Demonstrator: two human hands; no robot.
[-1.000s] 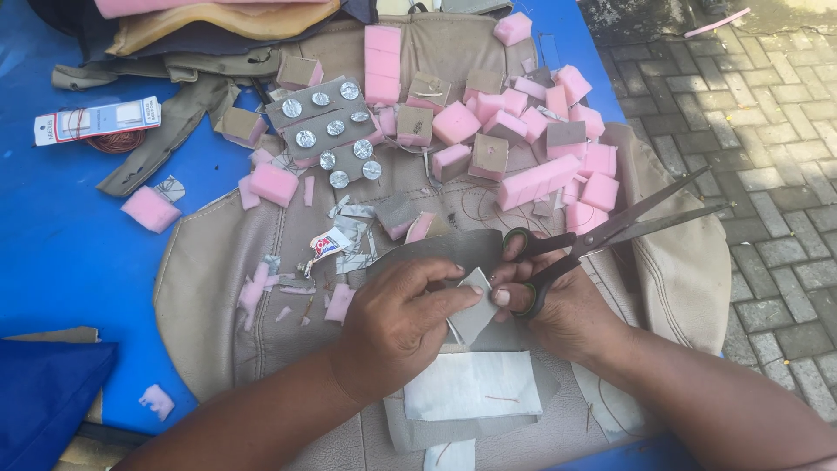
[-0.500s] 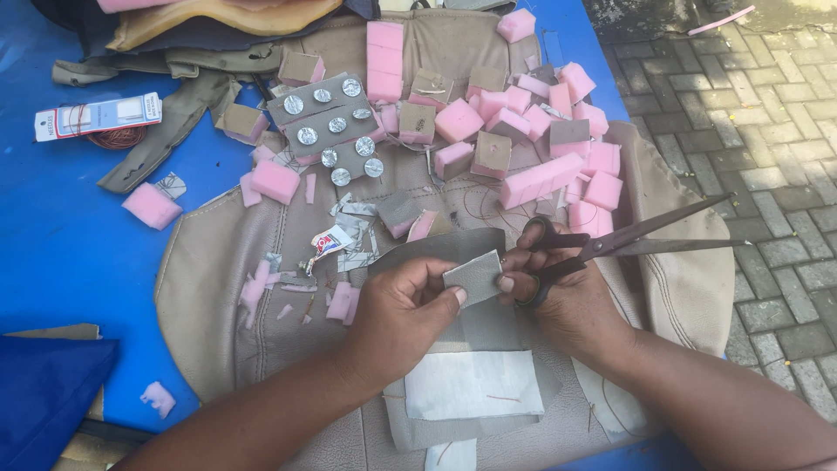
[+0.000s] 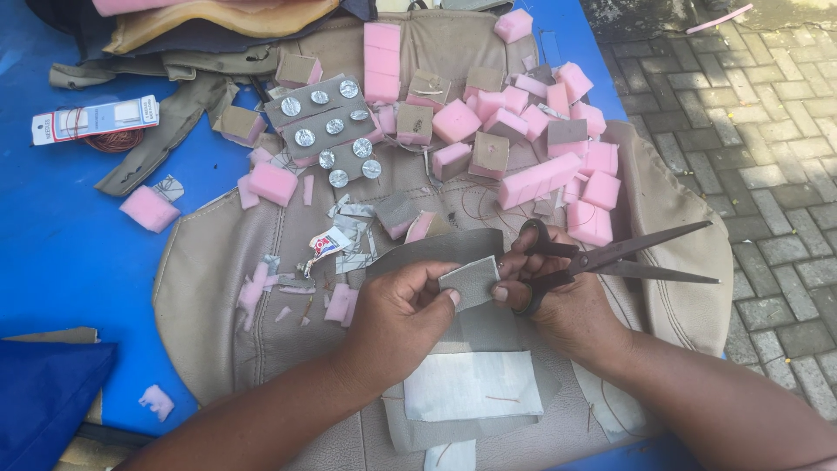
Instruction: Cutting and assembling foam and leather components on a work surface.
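My left hand (image 3: 403, 316) pinches a small grey square of fabric (image 3: 469, 283) between thumb and fingers. My right hand (image 3: 558, 301) touches the square's right edge with its fingertips while its fingers sit in the loops of black scissors (image 3: 615, 260). The scissor blades are slightly apart and point right, away from the square. Under both hands lie larger grey fabric pieces (image 3: 471, 384) on a beige seat cover (image 3: 218, 279).
Several pink foam blocks (image 3: 540, 179), some topped with grey fabric, lie at the back of the cover. A grey card with round silver buttons (image 3: 327, 126) sits left of them. A blue table (image 3: 70, 253) carries a white packet (image 3: 96, 118). Paved ground lies right.
The small grey square has been lifted clear of the larger fabric and turned flat toward me. The scissors swung away to the right, their blades nearly closed.
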